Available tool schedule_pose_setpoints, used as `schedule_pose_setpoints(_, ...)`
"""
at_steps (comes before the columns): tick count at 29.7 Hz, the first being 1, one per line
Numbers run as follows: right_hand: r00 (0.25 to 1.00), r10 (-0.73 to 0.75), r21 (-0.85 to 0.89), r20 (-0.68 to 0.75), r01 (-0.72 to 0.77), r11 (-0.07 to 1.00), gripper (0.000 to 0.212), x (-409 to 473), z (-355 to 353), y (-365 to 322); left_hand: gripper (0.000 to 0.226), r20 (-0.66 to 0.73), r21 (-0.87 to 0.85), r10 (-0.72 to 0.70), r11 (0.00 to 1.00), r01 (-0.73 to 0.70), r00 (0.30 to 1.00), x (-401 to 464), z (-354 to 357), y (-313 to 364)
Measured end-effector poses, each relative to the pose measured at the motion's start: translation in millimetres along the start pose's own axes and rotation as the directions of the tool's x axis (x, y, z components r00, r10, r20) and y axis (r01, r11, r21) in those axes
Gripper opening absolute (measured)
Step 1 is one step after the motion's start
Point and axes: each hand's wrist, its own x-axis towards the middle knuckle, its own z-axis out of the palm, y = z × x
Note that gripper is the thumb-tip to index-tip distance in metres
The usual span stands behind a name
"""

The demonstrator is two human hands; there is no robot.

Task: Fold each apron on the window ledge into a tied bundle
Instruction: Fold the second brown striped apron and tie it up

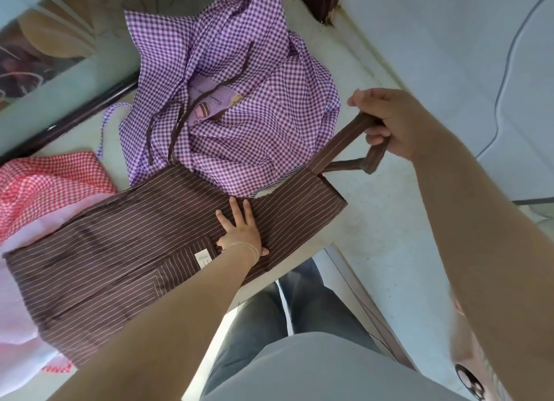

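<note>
Red checked apron [45, 187] sits crumpled at the far left of the window ledge [374, 226]. The brown striped apron [126, 268] lies flat, long axis running left to right, bib end rightward. Left hand [241, 231] presses it, fingers straight. Beyond it, the purple checked apron [239, 100] lies rumpled. Right hand [389, 121] has a firm grip around the brown neck strap [344, 142], pulling it up and right.

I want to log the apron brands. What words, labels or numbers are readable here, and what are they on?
None can be read.
Purple gingham apron, lilac patch: a line of script, too blurred to read.
Brown striped apron, small white tag: marks too small to read.
</note>
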Motion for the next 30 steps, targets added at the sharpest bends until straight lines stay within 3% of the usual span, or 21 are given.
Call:
schedule_pose_setpoints(2, 0.962, 0.133, -0.214, 0.237, -0.082, 0.973, 0.021, -3, -10, -14, 0.127, 0.0, 0.008, -0.001, 1.0, 0.001, 1.0, -1, -1, 1)
schedule_pose_setpoints(4, 0.877, 0.317, -0.447, 0.36, -0.136, 0.884, 0.023, -1, -18, -32, 0.126, 0.001, 0.009, -0.004, 1.0, 0.004, 1.0, -2, -2, 1)
schedule_pose_setpoints(5, 0.856, 0.391, -0.604, 0.339, -0.121, 0.788, 0.027, 3, -19, -41, 0.126, 0.007, 0.006, -0.004, 1.0, 0.004, 1.0, -2, -3, 1)
schedule_pose_setpoints(7, 0.911, 0.388, -0.916, 0.141, -0.029, 0.401, 0.03, 16, -17, -56, 0.126, 0.022, -0.003, -0.005, 1.0, 0.005, 1.0, -3, -4, 2)
schedule_pose_setpoints(8, 0.959, 0.283, -0.978, 0.025, -0.036, 0.206, 0.031, 23, -14, -59, 0.126, 0.026, -0.002, -0.008, 1.0, 0.008, 1.0, -3, -3, 2)
schedule_pose_setpoints(9, 0.991, 0.11, -0.989, -0.08, -0.093, 0.118, 0.032, 27, -11, -62, 0.126, 0.025, 0.004, -0.009, 1.0, 0.009, 1.0, -3, -3, 2)
schedule_pose_setpoints(10, 0.983, -0.068, -0.976, -0.169, -0.158, 0.148, 0.035, 29, -8, -63, 0.126, 0.024, 0.008, -0.012, 1.0, 0.012, 1.0, -3, -3, 2)
schedule_pose_setpoints(12, 0.864, -0.382, -0.925, -0.327, -0.21, 0.317, 0.037, 27, 0, -61, 0.127, 0.02, 0.015, -0.013, 1.0, 0.013, 1.0, -3, -3, 2)
schedule_pose_setpoints(14, 0.707, -0.562, -0.871, -0.429, -0.159, 0.464, 0.034, 27, 0, -56, 0.126, 0.026, 0.018, -0.016, 1.0, 0.016, 1.0, -3, -5, 2)
schedule_pose_setpoints(15, 0.663, -0.584, -0.833, -0.468, -0.111, 0.542, 0.031, 28, -2, -54, 0.126, 0.036, 0.015, -0.018, 1.0, 0.017, 0.999, -3, -5, 3)
schedule_pose_setpoints(17, 0.692, -0.479, -0.651, -0.539, 0.018, 0.759, 0.021, 31, -8, -53, 0.127, 0.049, 0.015, -0.022, 1.0, 0.021, 0.999, -2, -6, 4)
schedule_pose_setpoints(19, 0.836, -0.261, -0.362, -0.482, 0.081, 0.928, 0.018, 30, -15, -56, 0.128, 0.054, 0.018, -0.028, 0.999, 0.027, 0.998, -2, -7, 5)
schedule_pose_setpoints(20, 0.912, -0.162, -0.239, -0.378, 0.072, 0.968, 0.019, 29, -18, -59, 0.128, 0.055, 0.019, -0.031, 0.999, 0.03, 0.998, -2, -7, 5)
schedule_pose_setpoints(22, 0.981, -0.04, -0.164, -0.187, 0.009, 0.986, 0.014, 27, -27, -61, 0.128, 0.055, 0.027, -0.032, 0.999, 0.031, 0.998, -2, -7, 5)
schedule_pose_setpoints(23, 0.988, -0.032, -0.266, -0.154, -0.011, 0.964, 0.01, 27, -32, -61, 0.128, 0.056, 0.027, -0.034, 0.999, 0.032, 0.998, -2, -8, 5)
schedule_pose_setpoints(25, 0.963, -0.113, -0.637, -0.244, -0.071, 0.767, 0.01, 37, -41, -58, 0.129, 0.062, 0.026, -0.038, 0.999, 0.036, 0.997, -2, -9, 6)
schedule_pose_setpoints(26, 0.921, -0.209, -0.739, -0.329, -0.113, 0.664, 0.02, 43, -45, -53, 0.129, 0.062, 0.031, -0.04, 0.999, 0.038, 0.997, -2, -9, 6)
schedule_pose_setpoints(27, 0.868, -0.261, -0.735, -0.424, -0.161, 0.659, 0.035, 46, -45, -47, 0.13, 0.06, 0.038, -0.04, 0.999, 0.038, 0.997, -2, -9, 6)
schedule_pose_setpoints(28, 0.808, -0.259, -0.657, -0.53, -0.198, 0.727, 0.045, 47, -44, -38, 0.13, 0.057, 0.046, -0.034, 0.998, 0.032, 0.998, -1, -10, 7)
schedule_pose_setpoints(30, 0.699, -0.202, -0.461, -0.686, -0.203, 0.864, 0.045, 42, -34, -5, 0.131, 0.041, 0.062, -0.015, 0.998, 0.012, 0.999, -2, -9, 5)
